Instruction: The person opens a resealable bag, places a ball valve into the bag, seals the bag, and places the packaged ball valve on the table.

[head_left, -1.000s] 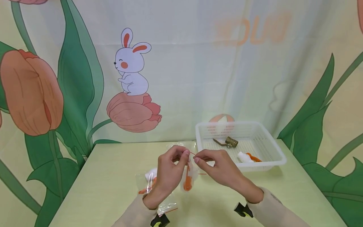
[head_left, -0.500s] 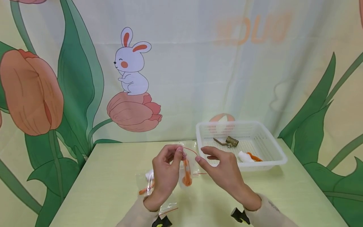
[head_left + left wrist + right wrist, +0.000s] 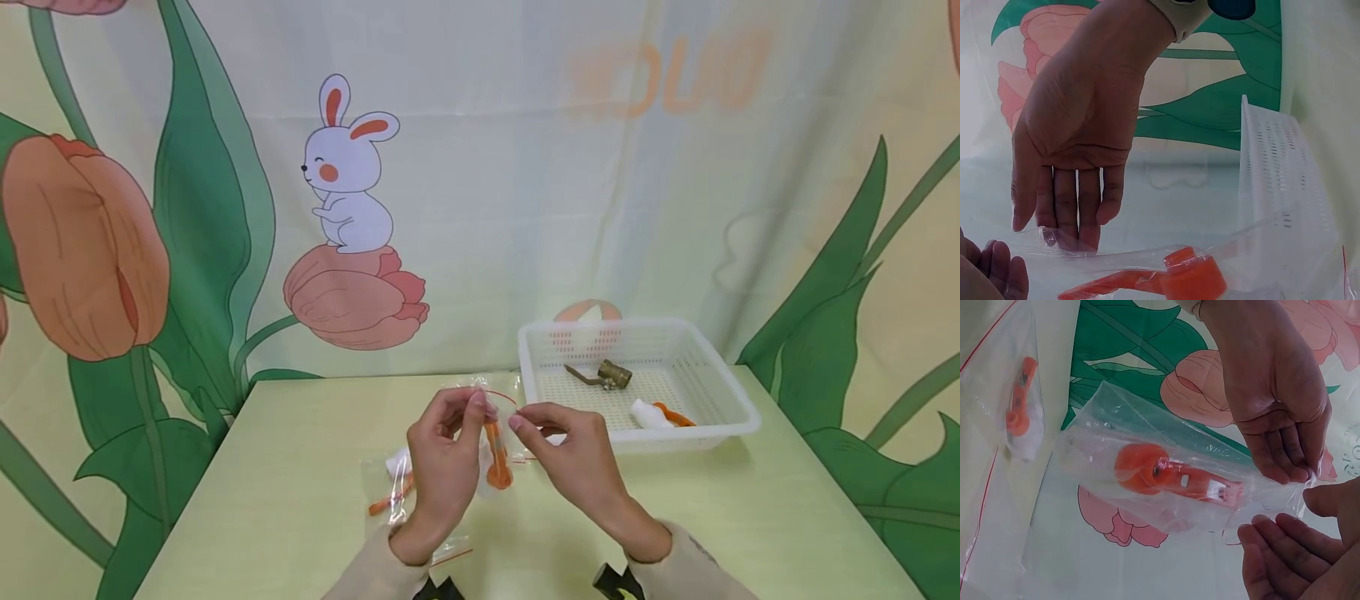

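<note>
Right hand (image 3: 576,457) has shifted toward left hand (image 3: 447,462), both pinching the clear bag (image 3: 1094,440).

Setting: a pale fabric backdrop (image 3: 495,183), softly creased, rises behind a light yellow-green worktop (image 3: 300,467). Printed motifs include a white rabbit (image 3: 352,167) seated on a pink tulip (image 3: 352,296), a large orange tulip (image 3: 86,250) at far left, and green leaves (image 3: 817,287) at right. Illumination is diffuse.

two hands (image 3: 447,467), three clear bags (image 3: 1147,428), three orange handles (image 3: 498,477), one white basket (image 3: 686,438), one brass-coloured valve (image 3: 613,374)
</note>
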{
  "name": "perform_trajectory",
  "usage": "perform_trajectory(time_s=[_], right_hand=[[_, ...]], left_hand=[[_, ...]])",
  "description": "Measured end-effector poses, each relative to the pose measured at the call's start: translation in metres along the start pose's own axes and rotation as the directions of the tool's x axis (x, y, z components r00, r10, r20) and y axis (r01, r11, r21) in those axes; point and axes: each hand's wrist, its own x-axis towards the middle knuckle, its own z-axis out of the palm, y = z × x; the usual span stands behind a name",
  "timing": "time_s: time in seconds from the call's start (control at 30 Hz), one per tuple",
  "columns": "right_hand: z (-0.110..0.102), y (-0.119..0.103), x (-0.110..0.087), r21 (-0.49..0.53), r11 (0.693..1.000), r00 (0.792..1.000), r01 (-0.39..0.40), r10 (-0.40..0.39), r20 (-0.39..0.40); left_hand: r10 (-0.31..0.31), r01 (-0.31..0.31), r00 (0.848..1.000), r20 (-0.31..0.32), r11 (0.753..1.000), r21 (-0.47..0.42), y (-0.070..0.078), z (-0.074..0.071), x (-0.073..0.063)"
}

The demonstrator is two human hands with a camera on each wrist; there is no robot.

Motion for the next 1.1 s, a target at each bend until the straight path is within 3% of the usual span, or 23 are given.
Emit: perform_trajectory(time_s=[0.6,0.73,0.87,1.1], right_hand=[[0.002,0.001,-0.007,0.062,0.998,0.997,-0.028,0.023,0.075],[0.001,0.002,-0.006,0.039,0.999,0.999,0.033,-0.034,0.029],[-0.002,0.004,-0.002,-0.019,0.99,0.99,0.14,-0.14,-0.003],[-0.011,0.005,0.011,-0.079,0.936,0.938,0.343,-0.345,-0.013]], left_hand=[[0.001,-0.001,1.0,-0.003,1.0,-0.002,-0.001,0.0,-0.004],[0.016,-0.016,1.0,-0.007,1.0,-0.009,-0.001,0.0,-0.005],[0.006,-0.007,1.0,-0.007,0.999,-0.036,-0.001,-0.001,-0.006],[-0.003,0.003,1.0,-0.008,0.995,-0.103,0.004,-0.003,-0.006]])
